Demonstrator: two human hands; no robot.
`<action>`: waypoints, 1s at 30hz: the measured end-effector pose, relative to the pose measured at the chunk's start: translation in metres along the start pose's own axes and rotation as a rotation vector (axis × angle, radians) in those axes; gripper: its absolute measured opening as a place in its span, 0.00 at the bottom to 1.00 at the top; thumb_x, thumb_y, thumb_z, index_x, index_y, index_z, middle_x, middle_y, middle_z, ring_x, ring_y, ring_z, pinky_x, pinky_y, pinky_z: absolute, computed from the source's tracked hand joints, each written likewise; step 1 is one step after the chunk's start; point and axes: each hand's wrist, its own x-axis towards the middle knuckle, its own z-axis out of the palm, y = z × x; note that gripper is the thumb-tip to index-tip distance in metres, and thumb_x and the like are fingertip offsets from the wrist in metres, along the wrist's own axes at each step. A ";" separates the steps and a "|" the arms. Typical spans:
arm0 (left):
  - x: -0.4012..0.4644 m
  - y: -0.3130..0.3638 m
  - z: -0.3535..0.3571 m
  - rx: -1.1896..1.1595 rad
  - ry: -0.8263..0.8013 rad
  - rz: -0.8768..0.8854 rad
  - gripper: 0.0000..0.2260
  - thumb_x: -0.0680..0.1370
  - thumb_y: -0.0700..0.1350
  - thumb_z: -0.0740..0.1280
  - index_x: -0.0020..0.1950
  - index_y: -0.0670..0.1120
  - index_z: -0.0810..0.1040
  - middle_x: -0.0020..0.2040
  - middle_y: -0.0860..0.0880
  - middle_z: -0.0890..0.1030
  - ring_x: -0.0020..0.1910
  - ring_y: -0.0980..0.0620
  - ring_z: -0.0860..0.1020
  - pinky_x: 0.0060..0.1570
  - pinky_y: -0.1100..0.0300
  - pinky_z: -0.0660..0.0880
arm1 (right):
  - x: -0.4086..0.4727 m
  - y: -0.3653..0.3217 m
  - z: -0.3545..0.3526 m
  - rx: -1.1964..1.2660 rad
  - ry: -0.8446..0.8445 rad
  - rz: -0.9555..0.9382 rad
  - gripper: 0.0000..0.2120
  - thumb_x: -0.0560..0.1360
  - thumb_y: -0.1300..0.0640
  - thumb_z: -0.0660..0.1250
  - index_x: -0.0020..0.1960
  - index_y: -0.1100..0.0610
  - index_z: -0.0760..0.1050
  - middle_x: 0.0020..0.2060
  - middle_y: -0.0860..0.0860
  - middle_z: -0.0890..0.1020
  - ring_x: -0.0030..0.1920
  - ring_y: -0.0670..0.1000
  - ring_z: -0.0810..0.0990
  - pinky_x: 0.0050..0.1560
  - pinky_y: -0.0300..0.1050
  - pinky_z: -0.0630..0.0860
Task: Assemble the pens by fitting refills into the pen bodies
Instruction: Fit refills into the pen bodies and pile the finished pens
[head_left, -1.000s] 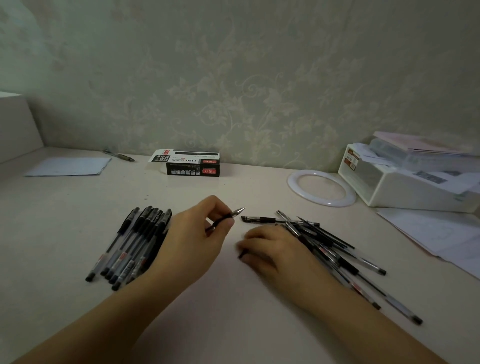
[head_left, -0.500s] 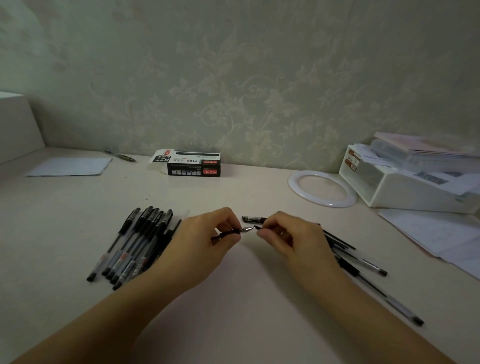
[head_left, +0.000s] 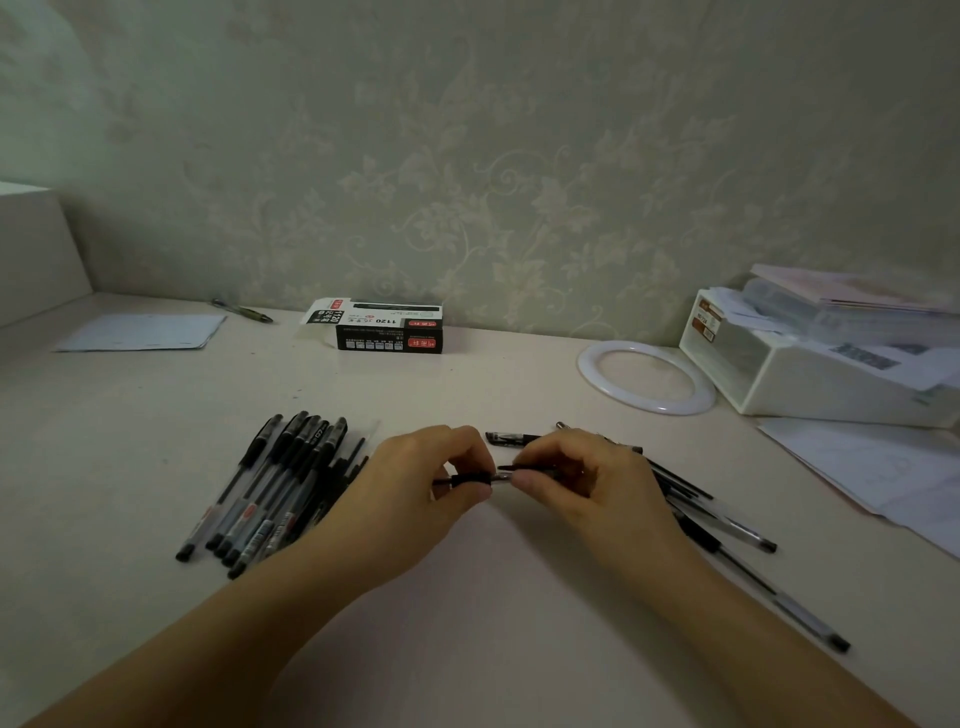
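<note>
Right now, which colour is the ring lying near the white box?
White, seen in the head view: the ring.

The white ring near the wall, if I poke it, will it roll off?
Probably not. The white ring lies flat on the desk, so a poke would likely make it slide rather than roll. It looks thin and hollow in the middle, so it is probably light. Its smooth surface might make it a bit slippery to lift.
</note>
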 end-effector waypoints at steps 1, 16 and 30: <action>0.000 0.001 0.000 0.003 -0.001 0.011 0.04 0.76 0.47 0.70 0.45 0.56 0.76 0.42 0.59 0.79 0.42 0.61 0.76 0.40 0.72 0.71 | -0.001 -0.001 0.001 0.027 -0.019 0.000 0.04 0.73 0.58 0.74 0.46 0.51 0.83 0.41 0.44 0.84 0.45 0.44 0.82 0.48 0.37 0.78; 0.000 0.002 -0.002 -0.049 -0.020 0.038 0.09 0.71 0.47 0.74 0.38 0.53 0.74 0.39 0.59 0.79 0.36 0.57 0.77 0.35 0.64 0.75 | -0.001 -0.005 -0.001 0.136 -0.144 0.069 0.03 0.72 0.60 0.75 0.44 0.53 0.85 0.39 0.46 0.86 0.42 0.44 0.84 0.44 0.34 0.77; 0.001 0.006 0.002 -0.095 0.034 0.030 0.11 0.71 0.46 0.75 0.38 0.53 0.73 0.36 0.58 0.79 0.33 0.57 0.77 0.33 0.64 0.75 | 0.001 -0.010 -0.003 0.215 -0.130 0.120 0.03 0.72 0.58 0.75 0.43 0.51 0.85 0.39 0.47 0.86 0.40 0.41 0.83 0.41 0.31 0.74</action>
